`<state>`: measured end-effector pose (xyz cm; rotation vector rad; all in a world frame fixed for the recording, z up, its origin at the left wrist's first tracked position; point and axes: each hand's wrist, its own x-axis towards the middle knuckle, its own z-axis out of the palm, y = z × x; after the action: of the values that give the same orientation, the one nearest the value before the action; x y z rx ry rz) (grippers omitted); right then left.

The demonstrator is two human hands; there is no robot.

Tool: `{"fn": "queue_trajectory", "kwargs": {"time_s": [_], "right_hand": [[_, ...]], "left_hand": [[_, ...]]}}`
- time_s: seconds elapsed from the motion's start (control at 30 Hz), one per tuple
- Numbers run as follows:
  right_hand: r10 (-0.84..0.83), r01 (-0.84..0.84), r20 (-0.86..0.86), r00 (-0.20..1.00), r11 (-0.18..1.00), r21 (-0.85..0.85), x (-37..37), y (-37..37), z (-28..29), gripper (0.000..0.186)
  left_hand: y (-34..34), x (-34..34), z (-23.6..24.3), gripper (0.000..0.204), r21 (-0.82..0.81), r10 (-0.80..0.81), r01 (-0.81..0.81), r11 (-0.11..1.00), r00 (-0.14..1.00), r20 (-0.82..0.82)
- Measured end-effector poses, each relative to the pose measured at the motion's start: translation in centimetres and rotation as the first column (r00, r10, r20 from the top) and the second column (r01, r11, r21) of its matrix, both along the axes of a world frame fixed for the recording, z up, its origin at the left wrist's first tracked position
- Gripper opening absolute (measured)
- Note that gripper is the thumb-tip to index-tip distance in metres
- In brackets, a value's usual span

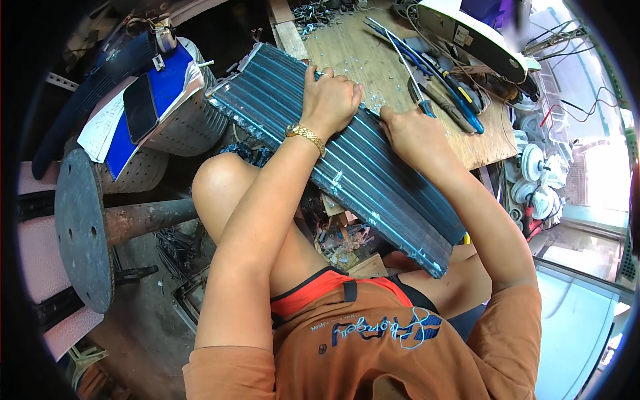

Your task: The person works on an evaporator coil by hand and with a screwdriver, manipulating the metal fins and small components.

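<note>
Grip done: we clasp ribbed panel [380, 177] by far edge, left hand [333, 100], right hand [415, 137] curled, at desk [487, 148] edge; panel seemingly whole, work probably unfinished.

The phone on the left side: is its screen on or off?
Off, it seems: the phone shows a dark face without lit display.

The bench [490, 143] has a worn wooden top. Blue-handled tools [474, 121] lie together toward its right side, near a white machine [461, 35]. Small shiny flecks [361, 65] are scattered over the wood, with dark bits [313, 16] heaped at the far end.
</note>
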<state>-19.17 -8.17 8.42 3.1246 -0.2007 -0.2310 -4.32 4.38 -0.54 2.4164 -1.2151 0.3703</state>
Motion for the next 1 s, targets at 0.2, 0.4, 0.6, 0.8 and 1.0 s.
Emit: {"fn": "queue_trajectory", "kwargs": {"time_s": [0.2,0.4,0.6,0.8,1.0], "right_hand": [[-0.033,0.034,-0.020,0.999,0.998,0.044,-1.7,-0.5,0.4,0.021],[-0.034,0.035,-0.034,0.999,0.999,0.018,-3.2,-1.7,-0.1,0.022],[-0.042,0.043,-0.061,0.997,0.999,0.015,-4.6,-2.4,-0.1,0.023],[-0.016,0.015,-0.039,0.999,0.999,-0.029,-5.4,-2.6,-0.5,0.022],[0.007,-0.008,-0.013,1.000,0.998,-0.059,-5.9,-2.2,0.1,0.016]], "left_hand": [[-0.1,-0.1,-0.1,0.041,-0.007,0.007,-0.007,1.000,1.000,0.007],[-0.2,-0.1,-0.2,0.042,-0.010,0.008,-0.008,1.000,1.000,0.023],[-0.4,-0.2,-0.1,0.042,-0.002,-0.002,0.002,1.000,1.000,-0.017],[0.0,0.0,-0.2,0.042,-0.026,-0.008,0.007,1.000,1.000,-0.015],[0.0,-0.1,-0.1,0.041,-0.020,-0.009,0.009,1.000,1.000,-0.015]]}}
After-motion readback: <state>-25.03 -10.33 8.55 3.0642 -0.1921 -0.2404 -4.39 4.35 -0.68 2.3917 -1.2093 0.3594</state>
